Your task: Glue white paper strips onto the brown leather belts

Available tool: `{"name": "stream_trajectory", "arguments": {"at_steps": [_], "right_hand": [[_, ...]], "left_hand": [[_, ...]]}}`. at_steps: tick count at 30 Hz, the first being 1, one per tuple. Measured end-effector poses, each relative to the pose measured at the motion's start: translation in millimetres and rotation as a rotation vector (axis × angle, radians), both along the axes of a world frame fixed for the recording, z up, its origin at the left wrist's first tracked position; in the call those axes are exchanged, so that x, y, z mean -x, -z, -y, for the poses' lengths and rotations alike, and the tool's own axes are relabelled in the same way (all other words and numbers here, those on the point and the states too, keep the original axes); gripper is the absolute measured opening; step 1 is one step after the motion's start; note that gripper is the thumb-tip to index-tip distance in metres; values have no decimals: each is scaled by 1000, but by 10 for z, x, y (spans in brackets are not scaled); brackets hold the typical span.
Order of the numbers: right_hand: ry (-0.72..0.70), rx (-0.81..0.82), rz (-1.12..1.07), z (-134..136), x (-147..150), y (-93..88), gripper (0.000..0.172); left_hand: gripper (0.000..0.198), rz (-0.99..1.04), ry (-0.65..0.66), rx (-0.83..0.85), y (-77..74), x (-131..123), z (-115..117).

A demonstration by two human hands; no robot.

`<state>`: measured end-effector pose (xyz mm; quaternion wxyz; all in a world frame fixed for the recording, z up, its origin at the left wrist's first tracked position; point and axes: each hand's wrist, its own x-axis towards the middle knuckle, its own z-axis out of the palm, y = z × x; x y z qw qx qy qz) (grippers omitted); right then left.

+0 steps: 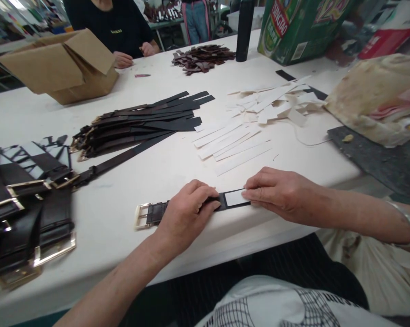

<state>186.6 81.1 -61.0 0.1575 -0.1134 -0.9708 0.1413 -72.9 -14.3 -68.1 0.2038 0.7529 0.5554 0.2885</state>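
Observation:
A dark belt strap [222,200] with a gold-coloured buckle [142,216] at its left end lies near the table's front edge. My left hand [187,209] grips the strap, thumb and fingers closed around it right of the buckle. On the strap's right part lies a white strip [235,198]. The fingers of my right hand [276,193] are pressed together on the right end of strip and strap, partly hiding it. Loose white strips [232,141] are spread just beyond my hands.
Dark belts with gold buckles [51,218] are heaped at left, thin dark straps [140,118] behind them. Farther back are a cardboard box [65,68], brown pieces [205,56], a black bottle [245,32] and a green carton [300,32]. A person [112,27] sits opposite.

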Motion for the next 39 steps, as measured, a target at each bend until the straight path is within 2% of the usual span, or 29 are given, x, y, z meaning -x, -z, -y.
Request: {"name": "stream_trajectory", "arguments": {"at_steps": [9, 28, 39], "right_hand": [[-2, -58, 49, 59, 54, -18, 21], [-19, -72, 89, 43, 31, 17, 16], [-25, -60, 105, 26, 30, 24, 20]], "left_hand": [[11, 9, -20, 22, 19, -12, 5], [19, -26, -1, -2, 11, -31, 3], [29, -212, 120, -75, -8, -26, 6]]}}
